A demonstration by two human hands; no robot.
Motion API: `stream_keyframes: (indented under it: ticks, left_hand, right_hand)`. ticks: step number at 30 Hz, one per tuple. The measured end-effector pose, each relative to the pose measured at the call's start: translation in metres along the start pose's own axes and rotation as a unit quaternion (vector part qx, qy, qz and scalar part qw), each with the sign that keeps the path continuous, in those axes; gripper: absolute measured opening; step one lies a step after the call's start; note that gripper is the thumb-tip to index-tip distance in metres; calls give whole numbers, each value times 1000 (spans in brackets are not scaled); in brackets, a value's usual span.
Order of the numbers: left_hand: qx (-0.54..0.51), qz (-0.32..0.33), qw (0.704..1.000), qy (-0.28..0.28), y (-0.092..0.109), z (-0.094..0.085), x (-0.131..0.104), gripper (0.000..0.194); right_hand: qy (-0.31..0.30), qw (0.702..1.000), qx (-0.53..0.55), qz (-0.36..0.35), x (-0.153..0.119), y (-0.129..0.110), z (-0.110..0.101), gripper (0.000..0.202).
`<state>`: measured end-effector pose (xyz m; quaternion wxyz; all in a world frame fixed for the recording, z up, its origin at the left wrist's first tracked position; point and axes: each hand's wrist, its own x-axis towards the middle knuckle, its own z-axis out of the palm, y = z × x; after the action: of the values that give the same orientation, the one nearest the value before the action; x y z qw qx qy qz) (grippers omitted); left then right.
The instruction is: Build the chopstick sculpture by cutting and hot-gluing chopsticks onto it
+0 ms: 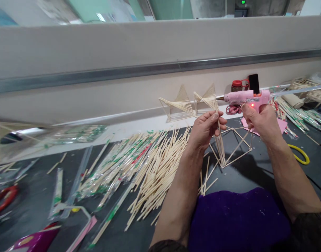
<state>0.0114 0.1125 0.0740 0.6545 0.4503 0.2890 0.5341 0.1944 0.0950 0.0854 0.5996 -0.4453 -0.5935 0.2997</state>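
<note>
A pink glue gun (244, 97) with a lit red light is gripped in my right hand (261, 120), its nozzle pointing left. The nozzle is at the upper end of thin wooden sticks (220, 145), just above my left hand (207, 127). My left hand pinches these sticks between thumb and fingers. They belong to an open stick frame (239, 161) standing on the dark table. Behind my left hand, two twisted stick shapes (176, 105) rest near the wall. A clear glue stick (297, 90) extends from the gun's rear.
Loose wooden sticks (160, 178) lie in a pile left of my left arm, beside wrapped sticks (118, 157). Red-handled scissors (5, 201) sit at far left. A yellow ring (300, 154), red-lidded jar (237, 85) and black phone (254, 84) are at right.
</note>
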Motion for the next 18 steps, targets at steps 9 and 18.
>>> stream_keyframes:
  ticks: [9,18]
  left_hand:
    - [5,-2,1000,0,0,0,0,15]
    - [12,-2,1000,8,0,1,0,15]
  right_hand:
    - [14,1000,-10,-10,0,0,1,40]
    - [-12,1000,-5,18,-1,-4,1,43]
